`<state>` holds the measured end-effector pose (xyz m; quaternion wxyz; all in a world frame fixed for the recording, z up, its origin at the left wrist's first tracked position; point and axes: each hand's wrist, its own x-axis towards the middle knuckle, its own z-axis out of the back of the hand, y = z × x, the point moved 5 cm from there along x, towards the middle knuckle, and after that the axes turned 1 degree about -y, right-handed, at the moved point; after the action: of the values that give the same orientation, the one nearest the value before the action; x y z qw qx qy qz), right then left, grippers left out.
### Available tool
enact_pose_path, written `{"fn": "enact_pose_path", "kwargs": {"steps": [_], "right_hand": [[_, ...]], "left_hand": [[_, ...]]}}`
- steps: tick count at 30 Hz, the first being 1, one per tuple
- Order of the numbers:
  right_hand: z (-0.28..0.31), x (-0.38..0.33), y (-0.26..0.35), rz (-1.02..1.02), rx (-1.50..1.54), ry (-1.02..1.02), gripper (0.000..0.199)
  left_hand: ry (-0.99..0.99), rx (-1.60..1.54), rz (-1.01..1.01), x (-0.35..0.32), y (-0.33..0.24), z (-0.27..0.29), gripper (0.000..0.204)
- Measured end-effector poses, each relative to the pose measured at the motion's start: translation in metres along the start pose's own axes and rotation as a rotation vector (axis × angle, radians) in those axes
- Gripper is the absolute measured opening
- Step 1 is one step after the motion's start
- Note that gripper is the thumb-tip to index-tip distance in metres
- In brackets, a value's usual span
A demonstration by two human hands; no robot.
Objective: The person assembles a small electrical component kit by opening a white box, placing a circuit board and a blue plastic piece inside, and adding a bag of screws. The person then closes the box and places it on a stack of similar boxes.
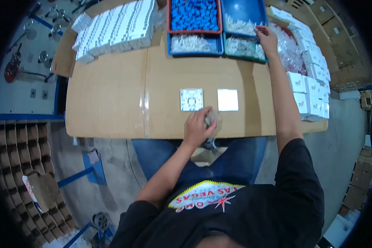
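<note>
Near the table's front edge, my left hand (pixel 197 127) is closed around a translucent greyish piece (pixel 211 118) that looks like crumpled clear plastic. Just beyond it lie a square printed card (pixel 191 100) and, to its right, a plain white square (pixel 227 100), flat on the cardboard. My right arm stretches to the far right, where my right hand (pixel 267 39) is over the right edge of a blue tray (pixel 239 9) with small white pieces (pixel 239 26). Its fingertips are pinched together; what is between them is too small to make out.
A red tray (pixel 221 16) holds blue pieces (pixel 194 15). Before it stand a blue tray (pixel 168 45) and a green tray (pixel 246 58) of white pieces. White boxes are stacked far left (pixel 115 29) and right (pixel 308 93). Clear plastic packets (pixel 291 51) lie near the right stack.
</note>
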<state>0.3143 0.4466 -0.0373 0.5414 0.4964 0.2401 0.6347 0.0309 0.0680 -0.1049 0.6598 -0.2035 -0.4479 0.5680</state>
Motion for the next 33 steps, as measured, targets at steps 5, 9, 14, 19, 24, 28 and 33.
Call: {"fn": "enact_pose_path", "kwargs": {"steps": [5, 9, 14, 19, 24, 28, 33], "right_hand": [[-0.022, -0.182, 0.049, -0.210, 0.098, 0.263, 0.020], [-0.033, -0.302, 0.095, -0.496, 0.287, 0.433, 0.018], [-0.044, -0.344, 0.108, -0.430, 0.301, 0.407, 0.015], [-0.038, -0.343, 0.125, -0.342, -0.002, 0.523, 0.013], [-0.043, -0.338, 0.131, -0.016, -0.211, 0.596, 0.016], [-0.044, -0.341, 0.137, -0.138, -0.045, 0.562, 0.019], [-0.049, -0.348, 0.131, -0.047, -0.123, 0.566, 0.035]], "left_hand": [[0.007, -0.011, -0.043, 0.000, -0.002, 0.002, 0.059], [-0.032, -0.020, -0.073, 0.001, -0.006, 0.003, 0.055], [-0.016, -0.053, -0.104, 0.001, -0.005, 0.001, 0.059], [0.026, -0.002, -0.110, -0.003, 0.000, -0.001, 0.063], [0.024, -0.017, -0.136, -0.004, -0.002, 0.000, 0.066], [-0.003, -0.052, -0.134, -0.005, -0.001, 0.002, 0.067], [-0.009, -0.063, -0.134, -0.006, -0.002, 0.004, 0.067]]}}
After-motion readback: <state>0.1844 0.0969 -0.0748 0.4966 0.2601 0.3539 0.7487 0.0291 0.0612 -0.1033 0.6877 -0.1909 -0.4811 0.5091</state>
